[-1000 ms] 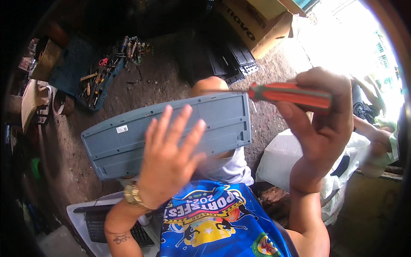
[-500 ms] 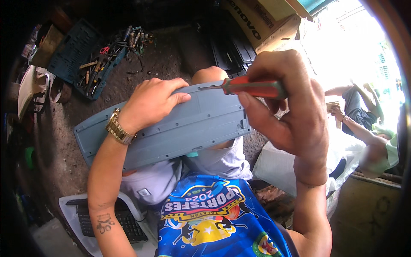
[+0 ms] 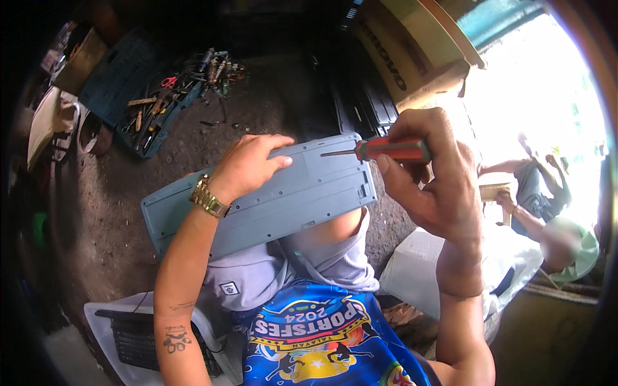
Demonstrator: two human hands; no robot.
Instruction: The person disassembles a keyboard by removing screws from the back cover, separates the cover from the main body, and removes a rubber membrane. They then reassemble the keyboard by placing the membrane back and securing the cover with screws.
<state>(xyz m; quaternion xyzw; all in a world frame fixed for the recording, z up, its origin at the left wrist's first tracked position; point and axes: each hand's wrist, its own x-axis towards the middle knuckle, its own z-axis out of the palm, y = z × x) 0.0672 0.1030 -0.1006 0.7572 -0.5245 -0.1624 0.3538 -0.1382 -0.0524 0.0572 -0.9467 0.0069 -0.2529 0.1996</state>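
Observation:
Across my knees lies a long grey keyboard [image 3: 283, 207], its underside with several screw holes facing up. My left hand [image 3: 252, 166] grips its far edge, thumb on the flat underside and fingers toward the rim. In my right hand [image 3: 432, 170] is a screwdriver [image 3: 393, 150] with a red and dark handle, held between thumb and curled fingers. Its thin shaft points left over the keyboard's upper right part. Whether the tip touches the surface, I cannot tell.
An opened tool case [image 3: 151, 125] with hand tools and a heap of small parts [image 3: 215, 71] lie on the ground. A cardboard box [image 3: 412, 51] stands far right. A black keyboard [image 3: 138, 338] rests in a white bin [image 3: 103, 321]. Another person [image 3: 537, 199] sits at right.
The view has shifted, so the keyboard appears lower and further right. The screwdriver's tip has moved off the far edge strip to over the flat underside.

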